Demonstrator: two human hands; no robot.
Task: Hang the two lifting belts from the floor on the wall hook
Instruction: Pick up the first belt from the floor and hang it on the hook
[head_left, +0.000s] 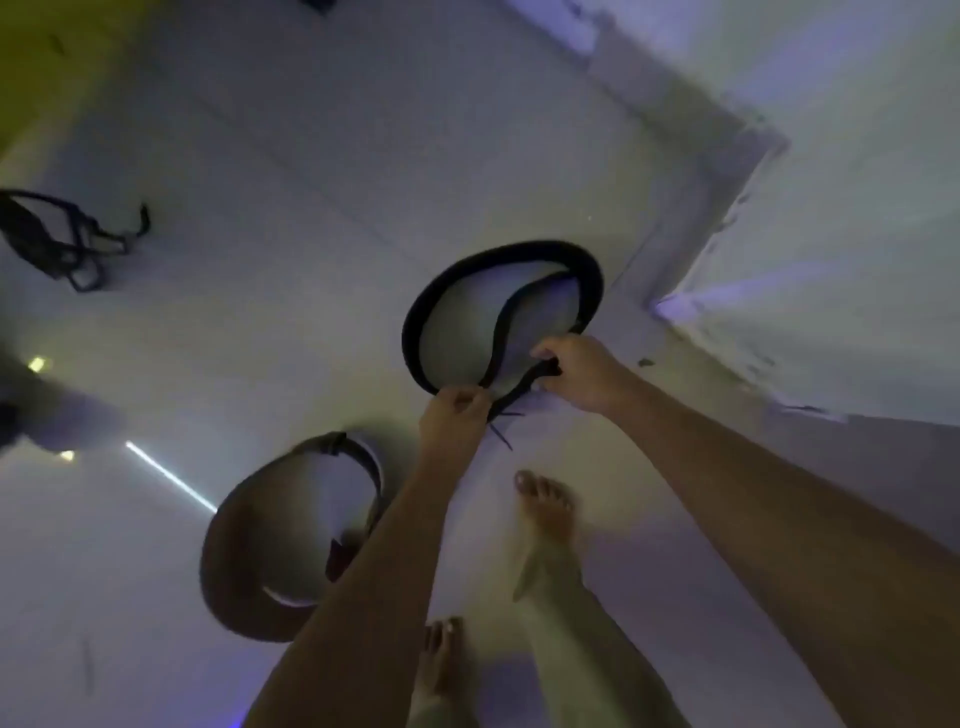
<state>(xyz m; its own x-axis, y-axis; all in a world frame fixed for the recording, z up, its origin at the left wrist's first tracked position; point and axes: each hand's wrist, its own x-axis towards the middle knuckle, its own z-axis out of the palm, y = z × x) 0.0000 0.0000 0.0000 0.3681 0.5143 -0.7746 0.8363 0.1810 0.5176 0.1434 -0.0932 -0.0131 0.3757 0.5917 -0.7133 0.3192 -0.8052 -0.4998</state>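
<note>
A black lifting belt (426, 306) forms a loop on the pale floor near a wall corner. My left hand (454, 421) pinches its strap at the loop's near end. My right hand (582, 371) grips the same strap a little to the right. A brown lifting belt (234, 561) lies curled on the floor to the lower left, partly hidden behind my left forearm. No wall hook is in view.
White walls (831, 260) meet in a protruding corner at the right. A black strap harness (62, 239) lies on the floor at the far left. My bare feet (545, 514) stand just below the black belt. Dark blurred shapes sit at the left edge.
</note>
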